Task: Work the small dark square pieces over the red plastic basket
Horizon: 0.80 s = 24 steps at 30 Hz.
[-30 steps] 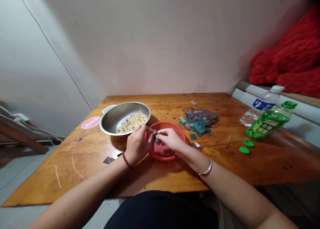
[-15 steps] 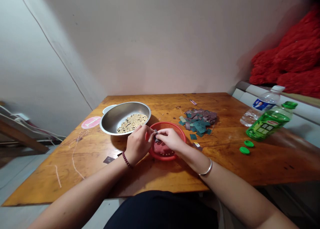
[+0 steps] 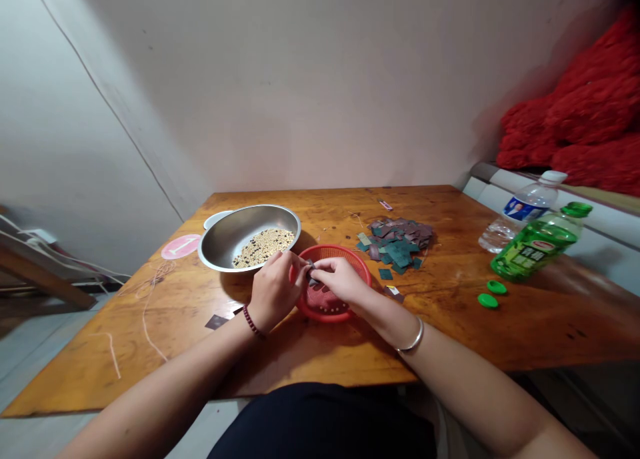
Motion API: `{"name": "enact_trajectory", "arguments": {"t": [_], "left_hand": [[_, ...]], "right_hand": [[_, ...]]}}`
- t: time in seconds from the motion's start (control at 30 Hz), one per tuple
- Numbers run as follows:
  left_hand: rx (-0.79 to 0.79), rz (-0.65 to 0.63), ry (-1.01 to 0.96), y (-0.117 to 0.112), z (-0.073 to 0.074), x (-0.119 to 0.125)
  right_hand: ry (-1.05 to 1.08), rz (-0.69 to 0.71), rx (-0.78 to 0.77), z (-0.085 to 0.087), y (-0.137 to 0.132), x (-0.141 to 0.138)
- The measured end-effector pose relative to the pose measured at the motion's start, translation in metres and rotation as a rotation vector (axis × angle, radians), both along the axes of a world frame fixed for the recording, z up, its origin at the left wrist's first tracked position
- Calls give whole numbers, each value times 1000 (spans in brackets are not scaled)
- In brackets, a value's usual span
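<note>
Varnished orange-wood table (image 3: pixel 430 332): round steel bowl (image 3: pixel 213 249) of pale and dark seeds; red plastic mesh basket (image 3: pixel 327 251); teal-and-mauve square pile (image 3: pixel 400 237). Left hand (image 3: pixel 274 292) and right hand (image 3: pixel 340 279) together above basket, both pinching a small dark piece (image 3: pixel 311 272), mostly hidden by fingers. Green bottle (image 3: pixel 537 249): label unreadable.

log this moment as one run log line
left hand: pinching small dark piece | right hand: pinching same piece | below: red plastic basket | nearby: steel bowl, pile of teal and mauve squares
</note>
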<state>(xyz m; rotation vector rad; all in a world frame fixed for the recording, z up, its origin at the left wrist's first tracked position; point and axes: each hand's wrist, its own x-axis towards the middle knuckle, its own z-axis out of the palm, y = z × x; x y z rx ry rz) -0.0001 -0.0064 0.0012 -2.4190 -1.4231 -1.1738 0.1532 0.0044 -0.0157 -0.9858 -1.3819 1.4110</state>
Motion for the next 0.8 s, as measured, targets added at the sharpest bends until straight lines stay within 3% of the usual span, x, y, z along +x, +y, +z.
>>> {"name": "enact_trajectory", "arguments": {"t": [0.8], "left_hand": [[5, -25, 22, 0, -1, 0]], "right_hand": [[13, -7, -22, 2, -1, 0]]}}
